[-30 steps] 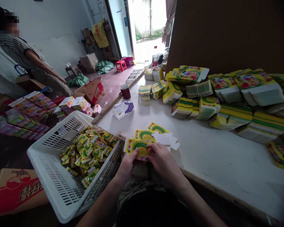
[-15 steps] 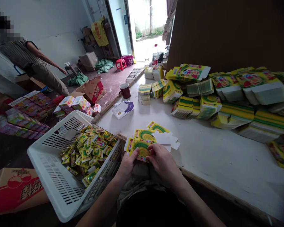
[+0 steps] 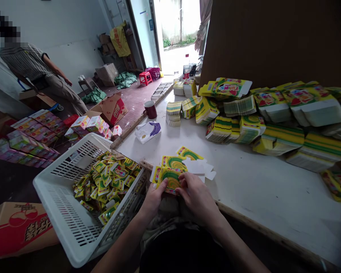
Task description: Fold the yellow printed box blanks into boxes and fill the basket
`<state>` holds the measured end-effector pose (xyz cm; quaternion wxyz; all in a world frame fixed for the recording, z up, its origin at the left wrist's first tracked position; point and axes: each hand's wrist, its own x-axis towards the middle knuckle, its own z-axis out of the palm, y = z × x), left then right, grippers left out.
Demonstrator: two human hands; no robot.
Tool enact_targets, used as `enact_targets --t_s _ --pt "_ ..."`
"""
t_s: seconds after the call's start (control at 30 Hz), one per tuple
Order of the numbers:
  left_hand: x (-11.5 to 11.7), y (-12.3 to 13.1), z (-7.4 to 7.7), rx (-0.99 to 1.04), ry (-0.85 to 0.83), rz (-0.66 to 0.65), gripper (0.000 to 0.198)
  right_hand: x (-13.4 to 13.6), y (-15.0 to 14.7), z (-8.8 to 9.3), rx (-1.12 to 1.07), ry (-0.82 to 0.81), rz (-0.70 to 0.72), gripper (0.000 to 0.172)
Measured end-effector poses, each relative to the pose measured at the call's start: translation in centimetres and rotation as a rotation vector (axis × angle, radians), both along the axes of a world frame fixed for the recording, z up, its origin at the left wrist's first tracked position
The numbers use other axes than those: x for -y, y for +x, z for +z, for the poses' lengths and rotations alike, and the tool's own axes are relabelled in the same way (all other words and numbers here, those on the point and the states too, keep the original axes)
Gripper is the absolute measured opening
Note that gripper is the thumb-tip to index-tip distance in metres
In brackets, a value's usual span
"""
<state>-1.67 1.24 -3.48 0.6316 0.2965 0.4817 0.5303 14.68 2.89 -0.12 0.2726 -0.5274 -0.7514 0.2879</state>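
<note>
Between my two hands, just over the table's near edge, is a yellow and green printed carton. My left hand grips its left side, thumb on top. The fingers of my right hand are closed on its right end. Behind it on the white table lie more flat yellow cartons and a white, unprinted-side-up carton blank. To my left stands a white plastic basket with a heap of small yellow cartons in it.
Stacks of flat yellow cartons line the table's back right. A mug and a tissue pack sit at the left edge. Printed boxes and a brown box are on the floor. A person stands at the far left.
My hands keep nearly the same hold on the carton, with only a tiny shift. The person at the far left has moved slightly right, and that arm is now bent higher.
</note>
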Motion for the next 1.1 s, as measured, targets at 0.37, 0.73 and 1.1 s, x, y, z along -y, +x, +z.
enact_targets --t_s 0.37,0.73,1.1 --pt "-0.05 -0.04 -0.08 -0.038 -0.008 -0.038 0.04 0.1 -0.06 -0.21 0.035 -0.048 -0.011 0.019" --pt "-0.07 0.06 -0.05 -0.017 -0.017 -0.001 0.041 0.08 -0.09 -0.44 -0.003 -0.062 -0.009 0.021" --pt "-0.05 0.01 -0.27 -0.016 -0.035 -0.004 0.041 0.19 -0.09 -0.69 -0.035 -0.096 0.006 0.018"
